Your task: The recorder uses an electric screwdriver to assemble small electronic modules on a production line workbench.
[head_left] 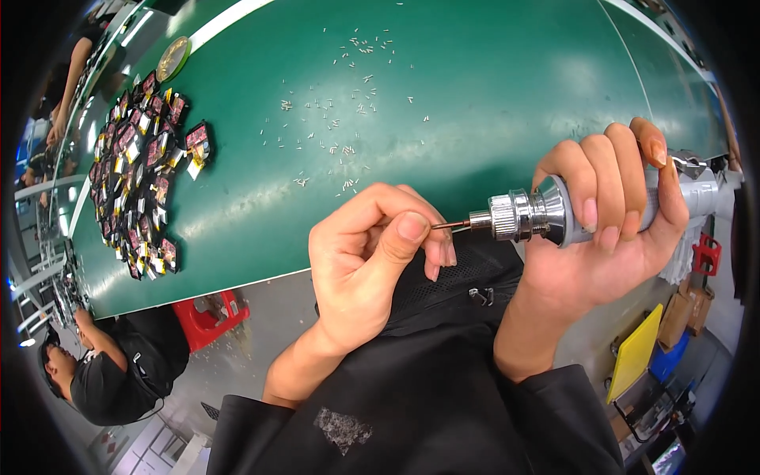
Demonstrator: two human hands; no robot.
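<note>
My right hand (602, 214) is wrapped round the grey body of an electric screwdriver (518, 215), which is held level with its silver collar facing left. From the collar a thin screwdriver bit (455, 226) runs to my left hand (372, 253). The left thumb and forefinger pinch at the bit's tip; whether a screw is also between them is hidden. Beyond both hands, many small silver screws (348, 150) lie scattered over the green table (507, 87). On the left side of it, a cluster of small black units (131, 174) with reddish circuit boards and white-yellow tabs is heaped together.
A round yellow-green-rimmed dish (172, 58) stands past the cluster. A single unit (198, 144) sits beside the heap. Below the table's near edge is a red stool (212, 317). A person in black (127, 364) sits at the left; a yellow board (635, 352) leans at the lower right.
</note>
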